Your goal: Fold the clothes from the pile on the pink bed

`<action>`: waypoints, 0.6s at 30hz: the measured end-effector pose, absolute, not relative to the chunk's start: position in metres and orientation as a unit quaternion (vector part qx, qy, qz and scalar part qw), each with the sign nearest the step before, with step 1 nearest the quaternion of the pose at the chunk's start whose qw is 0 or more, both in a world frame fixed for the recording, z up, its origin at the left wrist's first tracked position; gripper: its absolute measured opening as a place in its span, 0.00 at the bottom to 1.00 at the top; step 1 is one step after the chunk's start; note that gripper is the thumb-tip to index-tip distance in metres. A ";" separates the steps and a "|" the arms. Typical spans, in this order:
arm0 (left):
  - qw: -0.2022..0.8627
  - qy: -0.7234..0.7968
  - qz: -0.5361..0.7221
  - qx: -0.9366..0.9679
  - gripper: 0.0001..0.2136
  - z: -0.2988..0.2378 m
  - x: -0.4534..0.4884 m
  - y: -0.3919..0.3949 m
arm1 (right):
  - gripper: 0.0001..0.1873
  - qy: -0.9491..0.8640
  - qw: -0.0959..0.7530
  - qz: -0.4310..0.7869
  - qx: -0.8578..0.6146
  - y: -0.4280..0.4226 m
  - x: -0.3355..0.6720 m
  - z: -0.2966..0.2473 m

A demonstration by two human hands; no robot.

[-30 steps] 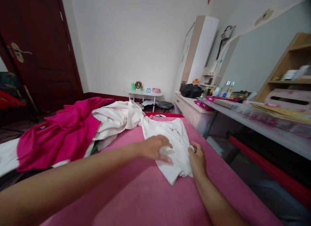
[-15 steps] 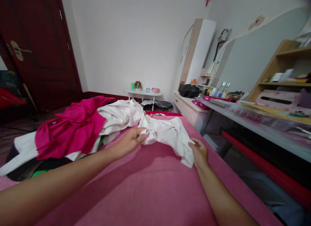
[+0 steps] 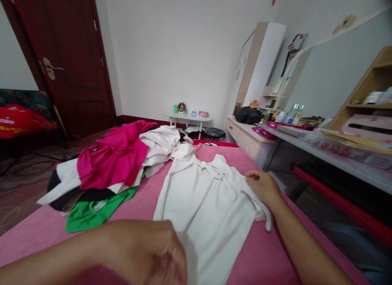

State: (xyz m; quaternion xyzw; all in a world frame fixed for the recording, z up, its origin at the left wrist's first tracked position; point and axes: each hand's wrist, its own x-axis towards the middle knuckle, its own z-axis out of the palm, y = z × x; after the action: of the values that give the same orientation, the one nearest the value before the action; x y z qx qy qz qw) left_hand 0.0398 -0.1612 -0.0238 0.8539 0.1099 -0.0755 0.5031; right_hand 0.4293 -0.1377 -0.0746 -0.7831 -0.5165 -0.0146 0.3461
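A white shirt (image 3: pixel 208 203) lies spread on the pink bed cover, with a tied lace at its neckline and its lower end running out of view at the bottom. My left hand (image 3: pixel 150 252), slightly blurred, is closed at the shirt's lower left edge, its fingertips partly hidden. Over by the right sleeve, my right hand (image 3: pixel 265 189) pinches the shirt's edge with curled fingers. Left of the shirt is a heap of clothes: a magenta garment (image 3: pixel 114 160) on top, more white cloth (image 3: pixel 161 144) behind it, and a green garment (image 3: pixel 99 209) sticking out below.
The pink bed cover (image 3: pixel 257 252) spreads under everything. To the right stands a dressing table (image 3: pixel 306 148) crowded with bottles and boxes, beside a low cabinet (image 3: pixel 245 136) with a black bag. A small white table (image 3: pixel 190 116) stands by the far wall; a dark red door (image 3: pixel 69 72) is at left.
The bunched white shirt is now laid out flat towards me. My left hand has come down and nearer; my right hand stays at the shirt's right side. The view has turned slightly left.
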 end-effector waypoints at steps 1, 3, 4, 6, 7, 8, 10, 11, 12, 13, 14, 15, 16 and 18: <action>0.472 0.148 -0.023 0.869 0.11 -0.026 0.052 -0.149 | 0.11 -0.534 0.310 -0.015 -0.787 -0.137 0.423 -0.076; 0.358 0.225 0.100 0.901 0.09 -0.036 0.077 -0.119 | 0.19 -0.556 0.256 0.002 -0.791 -0.137 0.409 -0.084; 0.289 0.265 0.148 0.908 0.09 -0.045 0.089 -0.103 | 0.24 -0.560 0.232 0.005 -0.795 -0.137 0.402 -0.088; 0.175 0.353 0.200 0.897 0.13 -0.067 0.109 -0.071 | 0.33 -0.554 0.189 -0.011 -0.811 -0.137 0.393 -0.096; 0.131 0.394 0.208 0.886 0.16 -0.079 0.117 -0.057 | 0.34 -0.548 0.174 -0.024 -0.818 -0.138 0.391 -0.100; 0.097 0.429 0.209 0.873 0.18 -0.090 0.123 -0.046 | 0.35 -0.538 0.165 -0.036 -0.826 -0.138 0.391 -0.102; 0.052 0.470 0.204 0.857 0.18 -0.107 0.130 -0.031 | 0.35 -0.517 0.153 -0.055 -0.840 -0.137 0.396 -0.106; 0.036 0.474 0.203 0.856 0.17 -0.113 0.131 -0.027 | 0.34 -0.510 0.145 -0.058 -0.846 -0.137 0.400 -0.107; 0.024 0.470 0.202 0.859 0.17 -0.117 0.131 -0.026 | 0.32 -0.508 0.136 -0.059 -0.849 -0.136 0.405 -0.108; 0.015 0.463 0.201 0.863 0.16 -0.119 0.131 -0.026 | 0.30 -0.510 0.126 -0.057 -0.849 -0.135 0.410 -0.108; 0.008 0.456 0.199 0.867 0.17 -0.120 0.131 -0.026 | 0.27 -0.516 0.119 -0.055 -0.847 -0.134 0.415 -0.107; 0.002 0.451 0.199 0.870 0.17 -0.121 0.131 -0.027 | 0.24 -0.523 0.116 -0.051 -0.843 -0.133 0.419 -0.104; -0.003 0.447 0.199 0.872 0.17 -0.121 0.130 -0.028 | 0.20 -0.529 0.115 -0.041 -0.840 -0.132 0.424 -0.100; -0.008 0.442 0.201 0.874 0.18 -0.121 0.130 -0.029 | 0.15 -0.538 0.115 -0.004 -0.835 -0.130 0.431 -0.088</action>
State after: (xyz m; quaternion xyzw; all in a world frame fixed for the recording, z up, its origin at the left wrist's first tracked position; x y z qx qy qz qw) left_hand 0.1300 -0.0294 -0.1208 0.8741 0.4420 0.2012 -0.0084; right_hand 0.4310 -0.1303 -0.0883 -0.8352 -0.5378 -0.0040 0.1146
